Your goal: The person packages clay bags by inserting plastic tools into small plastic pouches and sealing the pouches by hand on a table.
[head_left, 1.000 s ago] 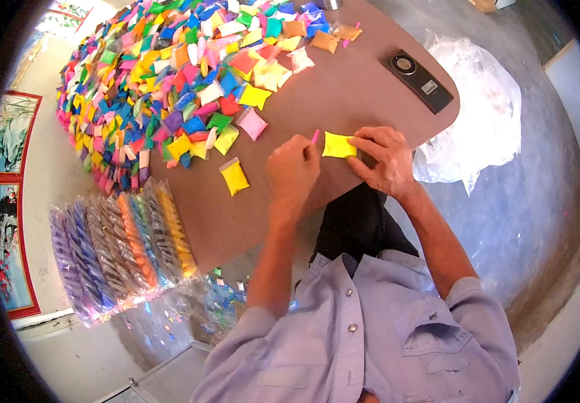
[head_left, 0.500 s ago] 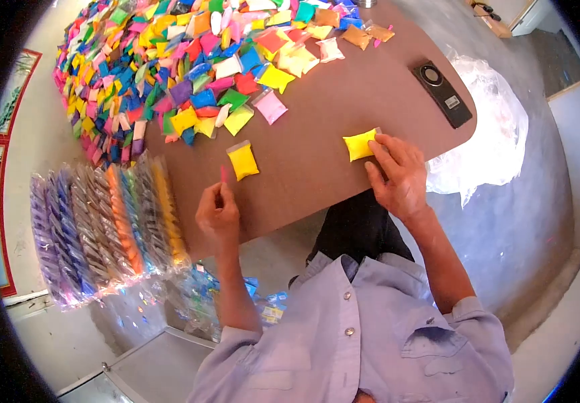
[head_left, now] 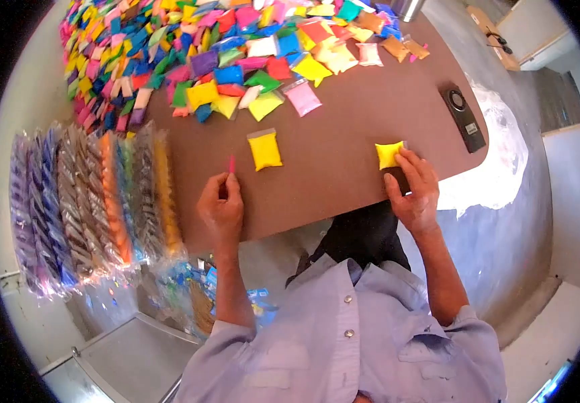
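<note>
My left hand is closed in a pinch at the table's front edge, a thin pink stick pointing up from its fingertips. Just beyond it lies a yellow packet in clear film. Farther right, a second yellow packet rests on the tabletop. The fingertips of my right hand are at that packet's right edge; the thumb stands apart below it, so the hand is open. Whether the fingers press on the film I cannot tell.
Small packets of many colours are heaped across the back left of the brown table. Bagged rows of twisted coloured packs stand at the left. A black device lies near the right edge, and clear plastic sits beyond it.
The whole view has shifted, with the table appearing farther right. Both yellow packets seem to stay in place on the table. My right hand has drawn slightly back along its packet's edge.
</note>
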A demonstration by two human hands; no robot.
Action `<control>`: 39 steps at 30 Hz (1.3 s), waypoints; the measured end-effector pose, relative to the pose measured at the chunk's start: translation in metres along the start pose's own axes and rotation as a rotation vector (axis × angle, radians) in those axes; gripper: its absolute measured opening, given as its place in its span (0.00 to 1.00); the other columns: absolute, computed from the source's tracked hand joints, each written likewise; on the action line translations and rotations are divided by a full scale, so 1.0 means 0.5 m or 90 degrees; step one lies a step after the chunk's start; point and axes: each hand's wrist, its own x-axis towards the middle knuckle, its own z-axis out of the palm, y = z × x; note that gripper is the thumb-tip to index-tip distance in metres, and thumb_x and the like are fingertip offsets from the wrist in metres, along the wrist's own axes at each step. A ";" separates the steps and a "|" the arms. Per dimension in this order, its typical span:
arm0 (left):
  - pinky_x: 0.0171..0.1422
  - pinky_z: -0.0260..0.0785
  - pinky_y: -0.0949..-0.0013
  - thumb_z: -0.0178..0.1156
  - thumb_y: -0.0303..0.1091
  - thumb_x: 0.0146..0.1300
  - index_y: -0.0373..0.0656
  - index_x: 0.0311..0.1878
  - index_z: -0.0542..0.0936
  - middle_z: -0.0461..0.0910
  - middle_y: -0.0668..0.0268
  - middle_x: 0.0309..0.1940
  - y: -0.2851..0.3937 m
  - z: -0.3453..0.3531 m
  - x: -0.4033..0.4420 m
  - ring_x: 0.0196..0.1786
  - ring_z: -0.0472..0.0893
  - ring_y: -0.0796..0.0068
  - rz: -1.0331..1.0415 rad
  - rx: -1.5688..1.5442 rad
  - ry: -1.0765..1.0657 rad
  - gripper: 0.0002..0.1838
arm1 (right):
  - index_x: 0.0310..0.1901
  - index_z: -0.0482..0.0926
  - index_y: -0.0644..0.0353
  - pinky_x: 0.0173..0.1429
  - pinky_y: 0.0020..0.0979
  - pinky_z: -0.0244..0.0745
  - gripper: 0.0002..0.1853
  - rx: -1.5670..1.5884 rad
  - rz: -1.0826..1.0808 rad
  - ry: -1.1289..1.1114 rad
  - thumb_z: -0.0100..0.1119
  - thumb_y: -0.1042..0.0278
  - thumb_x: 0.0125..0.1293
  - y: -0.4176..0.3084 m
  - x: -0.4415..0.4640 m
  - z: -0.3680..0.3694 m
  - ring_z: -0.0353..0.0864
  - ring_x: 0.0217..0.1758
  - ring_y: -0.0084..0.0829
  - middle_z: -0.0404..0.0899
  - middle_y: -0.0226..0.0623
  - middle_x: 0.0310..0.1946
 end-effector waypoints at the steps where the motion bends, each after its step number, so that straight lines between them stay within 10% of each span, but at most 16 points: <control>1: 0.40 0.78 0.65 0.69 0.28 0.71 0.35 0.43 0.87 0.88 0.57 0.32 0.002 -0.002 0.000 0.33 0.85 0.72 -0.006 0.003 0.007 0.06 | 0.59 0.85 0.61 0.69 0.48 0.76 0.25 0.004 -0.008 -0.004 0.77 0.65 0.60 -0.010 0.008 0.000 0.84 0.61 0.49 0.85 0.45 0.61; 13: 0.38 0.76 0.68 0.69 0.28 0.71 0.35 0.43 0.87 0.86 0.60 0.29 -0.009 -0.003 0.006 0.31 0.84 0.76 -0.021 -0.039 0.012 0.05 | 0.59 0.85 0.55 0.76 0.54 0.63 0.21 0.038 -0.162 -0.140 0.72 0.61 0.66 -0.127 0.096 0.087 0.80 0.70 0.40 0.85 0.37 0.63; 39: 0.38 0.77 0.66 0.69 0.28 0.71 0.34 0.41 0.86 0.87 0.58 0.31 -0.018 0.001 0.013 0.32 0.84 0.72 -0.062 -0.070 -0.018 0.06 | 0.59 0.86 0.59 0.73 0.49 0.70 0.17 0.174 -0.194 -0.087 0.64 0.73 0.69 -0.150 0.242 0.187 0.81 0.67 0.47 0.82 0.46 0.66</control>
